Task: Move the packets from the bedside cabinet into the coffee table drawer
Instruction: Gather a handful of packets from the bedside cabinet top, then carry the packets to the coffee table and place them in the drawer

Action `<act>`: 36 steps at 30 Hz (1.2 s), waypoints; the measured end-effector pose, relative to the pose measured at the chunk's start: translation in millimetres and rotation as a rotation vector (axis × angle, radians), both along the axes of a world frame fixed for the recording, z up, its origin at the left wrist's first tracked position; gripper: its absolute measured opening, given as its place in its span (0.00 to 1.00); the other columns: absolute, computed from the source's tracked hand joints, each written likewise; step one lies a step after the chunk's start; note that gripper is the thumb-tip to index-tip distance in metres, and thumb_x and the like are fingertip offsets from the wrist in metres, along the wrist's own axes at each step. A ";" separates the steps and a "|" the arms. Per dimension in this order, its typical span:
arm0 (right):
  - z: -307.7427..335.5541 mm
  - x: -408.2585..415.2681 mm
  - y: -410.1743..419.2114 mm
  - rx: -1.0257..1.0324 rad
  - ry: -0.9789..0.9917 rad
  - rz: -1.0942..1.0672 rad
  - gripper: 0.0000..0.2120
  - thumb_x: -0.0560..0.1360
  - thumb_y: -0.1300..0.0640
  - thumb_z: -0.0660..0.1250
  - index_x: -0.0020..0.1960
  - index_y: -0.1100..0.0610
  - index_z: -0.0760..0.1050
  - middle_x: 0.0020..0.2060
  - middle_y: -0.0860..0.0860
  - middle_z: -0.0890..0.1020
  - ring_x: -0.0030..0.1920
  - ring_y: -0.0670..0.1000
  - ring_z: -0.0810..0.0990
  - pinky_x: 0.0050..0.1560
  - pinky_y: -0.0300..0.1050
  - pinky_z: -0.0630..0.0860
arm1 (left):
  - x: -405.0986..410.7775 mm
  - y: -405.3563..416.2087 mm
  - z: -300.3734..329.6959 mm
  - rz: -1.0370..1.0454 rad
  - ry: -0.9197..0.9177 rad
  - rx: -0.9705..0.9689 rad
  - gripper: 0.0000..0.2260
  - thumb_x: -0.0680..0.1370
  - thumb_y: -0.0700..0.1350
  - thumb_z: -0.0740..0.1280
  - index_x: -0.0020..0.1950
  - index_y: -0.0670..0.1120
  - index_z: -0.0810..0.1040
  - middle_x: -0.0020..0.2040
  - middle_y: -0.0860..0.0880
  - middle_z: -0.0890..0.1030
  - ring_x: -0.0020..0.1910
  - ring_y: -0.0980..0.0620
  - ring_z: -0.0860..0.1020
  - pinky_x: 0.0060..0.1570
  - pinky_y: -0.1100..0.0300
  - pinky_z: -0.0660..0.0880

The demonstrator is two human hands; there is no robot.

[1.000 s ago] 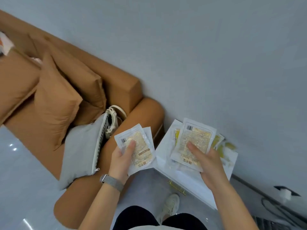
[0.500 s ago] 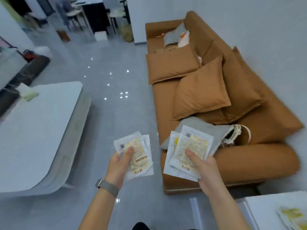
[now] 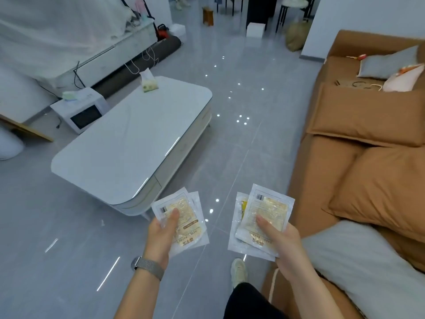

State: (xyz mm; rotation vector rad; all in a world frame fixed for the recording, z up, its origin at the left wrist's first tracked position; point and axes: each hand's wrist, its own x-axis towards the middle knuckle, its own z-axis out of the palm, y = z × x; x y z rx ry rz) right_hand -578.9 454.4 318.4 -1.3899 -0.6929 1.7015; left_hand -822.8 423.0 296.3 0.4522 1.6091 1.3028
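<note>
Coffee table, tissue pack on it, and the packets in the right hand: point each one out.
coffee table [image 3: 128, 143], head view, bare middle of its white top
tissue pack [image 3: 149, 85], head view, its green body
packets in the right hand [image 3: 268, 210], head view, front packet's face

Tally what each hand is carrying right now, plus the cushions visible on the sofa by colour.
Packets in left hand: 2
Packets in right hand: 2
Brown cushions: 2
Grey cushions: 2
Total: 8; anything hidden under the top packets cannot be counted.

Barcodes and upside-down, seemingly Chinese print on both packets [image 3: 184, 217], too blurred for reading.
</note>
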 end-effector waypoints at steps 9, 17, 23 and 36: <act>1.7 -10.7 198.1 -0.019 -0.013 0.102 0.14 0.73 0.60 0.71 0.58 0.59 0.79 0.50 0.54 0.85 0.50 0.54 0.85 0.51 0.50 0.79 | 1.4 171.9 -4.7 0.065 -0.033 -0.028 0.08 0.78 0.46 0.66 0.54 0.46 0.80 0.45 0.50 0.86 0.43 0.50 0.85 0.36 0.59 0.80; 2.9 -68.8 355.1 -0.012 -0.048 0.223 0.11 0.73 0.61 0.71 0.55 0.57 0.79 0.47 0.52 0.86 0.47 0.53 0.85 0.42 0.44 0.83 | -44.0 283.8 -8.0 0.184 -0.056 -0.057 0.07 0.79 0.46 0.66 0.52 0.46 0.80 0.43 0.49 0.86 0.41 0.51 0.85 0.33 0.61 0.80; -15.0 -146.7 462.7 -0.005 -0.079 0.327 0.12 0.73 0.60 0.71 0.56 0.56 0.79 0.49 0.52 0.86 0.49 0.53 0.85 0.52 0.51 0.79 | -111.8 365.2 -30.4 0.276 -0.059 -0.046 0.05 0.79 0.44 0.65 0.50 0.48 0.80 0.41 0.52 0.86 0.40 0.53 0.85 0.33 0.61 0.80; -77.5 -240.6 638.6 -0.111 -0.217 0.531 0.11 0.72 0.61 0.71 0.55 0.57 0.80 0.47 0.52 0.86 0.48 0.54 0.85 0.54 0.54 0.78 | -195.5 503.0 -89.4 0.479 -0.064 -0.171 0.05 0.79 0.43 0.65 0.53 0.49 0.79 0.46 0.51 0.85 0.44 0.52 0.84 0.38 0.60 0.81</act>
